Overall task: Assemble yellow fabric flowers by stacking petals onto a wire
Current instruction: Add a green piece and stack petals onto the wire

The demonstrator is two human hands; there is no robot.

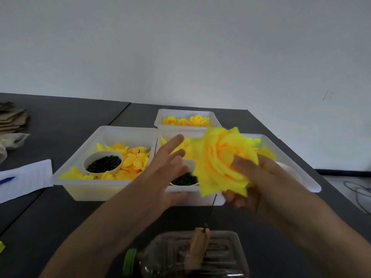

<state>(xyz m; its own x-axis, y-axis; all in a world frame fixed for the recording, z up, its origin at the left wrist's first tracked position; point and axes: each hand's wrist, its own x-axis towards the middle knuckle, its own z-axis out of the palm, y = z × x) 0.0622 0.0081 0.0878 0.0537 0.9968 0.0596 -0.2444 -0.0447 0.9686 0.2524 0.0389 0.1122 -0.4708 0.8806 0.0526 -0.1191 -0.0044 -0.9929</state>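
We take the large left tray (104,135) as our landmark. It sits on the dark table (60,213), holding loose yellow petals (134,159) and a white cup of small black beads (103,164). Just right of it, touching side to side, a second white tray (289,157) holds more petals and another cup of black beads (184,178); behind that one, a smaller tray (187,112) carries finished yellow flowers (186,120).

Our right hand (253,181) grips the assembled yellow fabric flower (224,161) above the near edge of the right-hand tray, thumb pressed into the petals and fingers curled underneath. A thin dark wire (211,211) runs from under the flower down to a wooden block (198,247) taped on a clear plastic bottle (190,255) lying on its side, green cap (129,261) toward the left, nearer to us than the landmark tray.

Our left hand (166,171) hovers just beside the flower, fingers straight and released, holding nothing.

Left of the landmark tray lies a sheet of white paper (26,179) with a blue pen (7,180); farther back on that side sit folded cardboard pieces (12,119). The table's far edge meets the pale wall, its right edge slants away past the right-hand tray, and bare tabletop stretches between the trays and the bottle.
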